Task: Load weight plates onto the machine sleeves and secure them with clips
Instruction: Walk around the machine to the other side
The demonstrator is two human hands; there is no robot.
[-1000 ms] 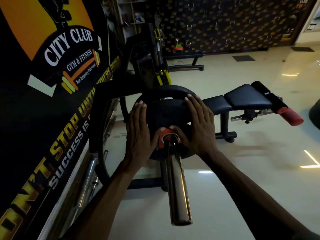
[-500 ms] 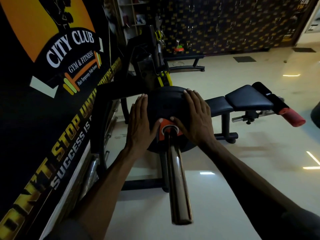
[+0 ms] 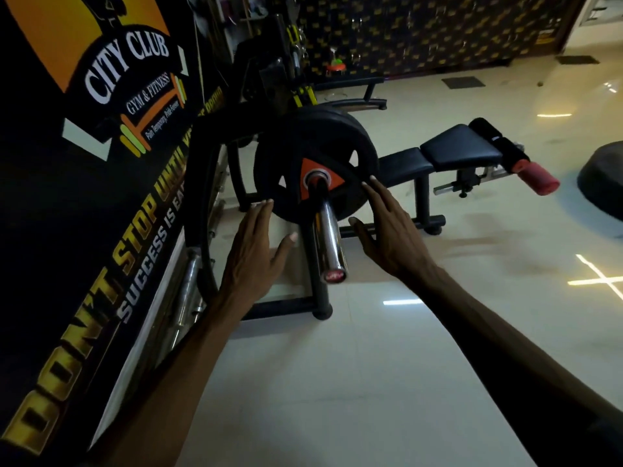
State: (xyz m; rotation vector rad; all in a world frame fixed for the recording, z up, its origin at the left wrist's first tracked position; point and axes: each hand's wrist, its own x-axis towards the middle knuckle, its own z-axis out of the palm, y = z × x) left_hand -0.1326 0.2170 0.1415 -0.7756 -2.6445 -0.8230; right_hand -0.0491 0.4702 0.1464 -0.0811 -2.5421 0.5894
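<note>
A black weight plate (image 3: 332, 143) with an orange triangle around its hole sits far up the chrome machine sleeve (image 3: 329, 238), against a second black plate behind it. The sleeve's free end points toward me and carries nothing. My left hand (image 3: 255, 254) hovers open just below and left of the plate, fingers spread. On the other side, my right hand (image 3: 391, 227) is open too, its fingertips close to the plate's lower right rim. No clip is visible.
A black wall banner (image 3: 101, 163) with gym lettering runs along the left. The machine's black frame (image 3: 202, 183) curves beside the sleeve. A padded bench (image 3: 455, 151) with red-tipped rollers stands to the right on the pale tiled floor. A dark round object (image 3: 603, 183) lies at the right edge.
Both hands were pressed flat on the plate's face, pushing it up the sleeve. They have now come off it and pulled back toward me, leaving the plate seated.
</note>
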